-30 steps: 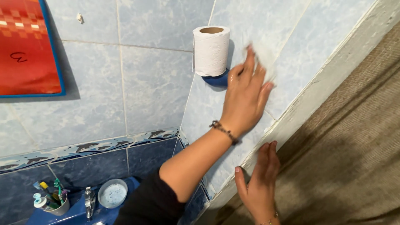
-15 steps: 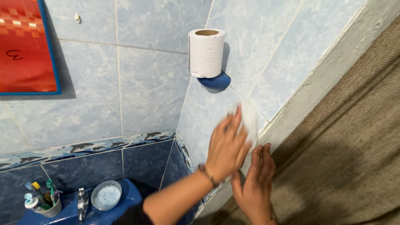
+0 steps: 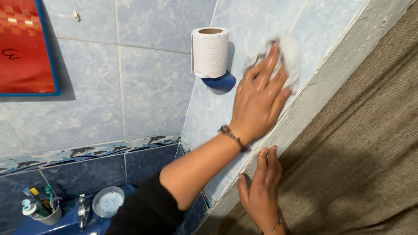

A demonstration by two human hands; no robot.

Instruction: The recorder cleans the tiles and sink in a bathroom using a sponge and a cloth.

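1. Head view, bottom of the frame right of centre: the right hand (image 3: 261, 193) lies flat with its fingers together against the pale grey edge of the wall (image 3: 324, 80), holding nothing; a thin chain bracelet (image 3: 272, 227) circles its wrist.
2. Lower left corner: a dark blue ceramic basin ledge (image 3: 65, 224) carries a small white cup of toothbrushes (image 3: 41, 209), a chrome tap (image 3: 82, 211) and a round pale soap dish (image 3: 107, 201).
3. From lower centre a bare forearm in a black sleeve (image 3: 146, 213) rises toward the upper right, with a dark beaded bracelet (image 3: 233, 137) at the wrist.
4. Centre of the frame: the left hand (image 3: 259, 100) presses a crumpled white paper wad (image 3: 291, 58) flat on the light blue wall tile (image 3: 152, 87), fingers spread over it rather than closed round it.
5. Just left of that hand, a white toilet paper roll (image 3: 210, 52) stands upright on a dark blue ceramic holder (image 3: 222, 82).
6. Right side: coarse brown woven fabric (image 3: 374, 143) fills the frame.
7. Upper left corner: a red picture with a blue frame (image 3: 24, 45) hangs on the tiles.
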